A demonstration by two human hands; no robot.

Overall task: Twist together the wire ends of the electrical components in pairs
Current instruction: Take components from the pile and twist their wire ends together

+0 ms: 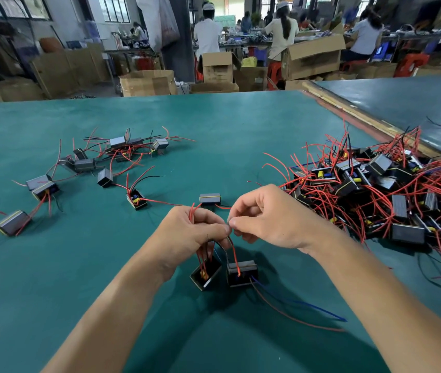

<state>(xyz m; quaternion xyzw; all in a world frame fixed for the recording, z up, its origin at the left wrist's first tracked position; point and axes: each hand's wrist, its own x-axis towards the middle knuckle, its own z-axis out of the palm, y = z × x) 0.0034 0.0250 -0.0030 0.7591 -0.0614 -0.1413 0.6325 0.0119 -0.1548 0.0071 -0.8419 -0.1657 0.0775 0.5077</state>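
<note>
Green table (pixel 214 125) — cardboard boxes (pixel 146 83) beyond

One wide-angle camera, worn on the head, faces forward and down over the green table (pixel 227 122). It sits close above the left hand (pixel 195 232) and right hand (pixel 265 219), over the table's near half; cardboard boxes (pixel 149 83) show beyond the table's far edge.

Left hand (pixel 195 232), right hand (pixel 262 216): both bare. Left forearm (pixel 111 305), right forearm (pixel 375 286): bare up to lower frame edge. Fine creases at wrists and knuckles. Sleeve perhaps higher up, outside view; cannot tell.
</note>
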